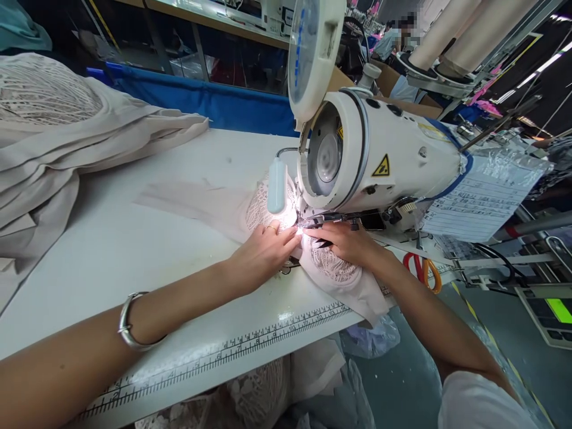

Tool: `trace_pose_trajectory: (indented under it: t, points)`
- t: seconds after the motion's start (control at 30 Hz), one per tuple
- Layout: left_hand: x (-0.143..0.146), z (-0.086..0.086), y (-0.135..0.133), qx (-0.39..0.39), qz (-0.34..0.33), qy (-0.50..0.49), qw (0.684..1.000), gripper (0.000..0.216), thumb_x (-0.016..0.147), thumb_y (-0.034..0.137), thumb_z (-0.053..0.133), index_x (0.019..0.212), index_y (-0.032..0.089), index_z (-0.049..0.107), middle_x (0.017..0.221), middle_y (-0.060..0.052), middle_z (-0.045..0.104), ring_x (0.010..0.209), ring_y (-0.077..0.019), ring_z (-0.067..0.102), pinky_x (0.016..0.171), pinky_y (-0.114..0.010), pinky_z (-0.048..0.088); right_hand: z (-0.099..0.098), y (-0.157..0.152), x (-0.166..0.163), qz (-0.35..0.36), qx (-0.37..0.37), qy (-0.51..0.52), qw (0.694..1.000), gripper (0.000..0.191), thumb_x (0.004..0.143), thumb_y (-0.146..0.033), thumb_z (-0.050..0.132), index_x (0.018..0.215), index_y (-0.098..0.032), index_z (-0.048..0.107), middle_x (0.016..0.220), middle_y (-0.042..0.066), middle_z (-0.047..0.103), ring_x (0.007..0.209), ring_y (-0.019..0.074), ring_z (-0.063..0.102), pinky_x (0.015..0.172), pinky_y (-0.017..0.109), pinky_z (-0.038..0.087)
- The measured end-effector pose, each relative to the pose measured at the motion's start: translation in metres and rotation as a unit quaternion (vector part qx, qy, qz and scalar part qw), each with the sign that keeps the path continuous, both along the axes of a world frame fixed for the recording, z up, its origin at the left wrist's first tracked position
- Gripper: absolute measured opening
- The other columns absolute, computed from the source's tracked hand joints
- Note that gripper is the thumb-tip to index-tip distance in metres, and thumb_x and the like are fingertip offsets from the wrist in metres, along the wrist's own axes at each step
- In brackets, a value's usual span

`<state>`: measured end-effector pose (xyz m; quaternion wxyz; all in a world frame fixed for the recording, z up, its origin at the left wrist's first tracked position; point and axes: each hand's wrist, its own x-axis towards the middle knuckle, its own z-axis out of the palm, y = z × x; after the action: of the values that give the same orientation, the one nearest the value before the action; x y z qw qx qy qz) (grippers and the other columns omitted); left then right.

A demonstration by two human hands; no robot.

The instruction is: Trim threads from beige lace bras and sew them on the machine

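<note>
Left of our left hand (261, 253) the table (134, 250) is bare. The big sewing machine (384, 161) blocks the way past our right hand (346, 241). Its lamp (277, 186) hangs low. A cloth heap (67, 143) fills the far left.

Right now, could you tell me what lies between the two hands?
In the head view, brightly lit lace fabric lies between left hand and right hand.

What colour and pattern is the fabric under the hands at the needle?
The fabric is pale beige with lace panels; head view shows it best.
</note>
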<state>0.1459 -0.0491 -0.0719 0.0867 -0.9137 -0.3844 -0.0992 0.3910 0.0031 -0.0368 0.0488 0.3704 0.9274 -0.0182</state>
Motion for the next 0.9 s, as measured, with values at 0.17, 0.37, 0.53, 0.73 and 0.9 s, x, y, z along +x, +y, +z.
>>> trace_pose_trajectory:
  t: [0.17, 0.37, 0.53, 0.73, 0.9]
  points:
    - [-0.006, -0.001, 0.008, -0.041, -0.005, -0.028, 0.999, 0.055, 0.080, -0.008, 0.048, 0.128, 0.017, 0.056, 0.124, -0.010, 0.067, 0.090, -0.0239, 0.055, 0.067, -0.032, 0.035, 0.002, -0.006, -0.005, -0.037, -0.023, -0.017, 0.999, 0.071, 0.080, -0.001, 0.046, 0.142, -0.034, 0.055, 0.109, 0.003, 0.071, 0.099, 0.0206, 0.061, 0.069, 0.028, 0.042]
    - [-0.014, 0.000, 0.022, -0.048, -0.020, -0.056, 0.997, 0.055, 0.081, -0.007, 0.041, 0.124, 0.018, 0.063, 0.132, -0.008, 0.066, 0.092, -0.0253, 0.053, 0.070, -0.036, 0.037, 0.005, -0.013, -0.011, -0.064, -0.025, -0.031, 0.997, 0.067, 0.082, -0.005, 0.048, 0.142, -0.033, 0.053, 0.117, 0.003, 0.071, 0.095, 0.0209, 0.062, 0.060, 0.028, 0.036]
    - [-0.017, 0.000, 0.028, -0.068, -0.034, -0.098, 0.992, 0.060, 0.078, -0.009, 0.038, 0.120, 0.022, 0.067, 0.129, -0.004, 0.069, 0.087, -0.0223, 0.053, 0.072, -0.036, 0.038, 0.009, -0.016, -0.015, -0.079, -0.029, -0.023, 0.996, 0.047, 0.088, -0.012, 0.050, 0.131, -0.028, 0.060, 0.115, 0.005, 0.073, 0.096, 0.0223, 0.061, 0.061, 0.029, 0.031]
    - [-0.020, -0.009, 0.032, -0.038, -0.034, -0.109, 0.993, 0.061, 0.079, -0.009, 0.037, 0.122, 0.023, 0.066, 0.132, -0.003, 0.068, 0.086, -0.0210, 0.053, 0.072, -0.035, 0.039, 0.003, -0.012, -0.014, -0.084, -0.057, 0.026, 0.994, 0.027, 0.087, -0.010, 0.048, 0.104, -0.024, 0.064, 0.103, 0.003, 0.072, 0.085, 0.0196, 0.058, 0.061, 0.028, 0.029]
    - [-0.015, -0.004, 0.027, 0.007, -0.025, -0.076, 0.997, 0.055, 0.082, -0.008, 0.037, 0.119, 0.020, 0.065, 0.130, -0.009, 0.067, 0.086, -0.0227, 0.056, 0.069, -0.036, 0.040, -0.011, -0.006, -0.018, -0.149, -0.035, 0.097, 0.983, 0.013, 0.097, -0.030, 0.055, 0.098, -0.024, 0.066, 0.094, 0.004, 0.070, 0.080, 0.0194, 0.060, 0.065, 0.028, 0.036]
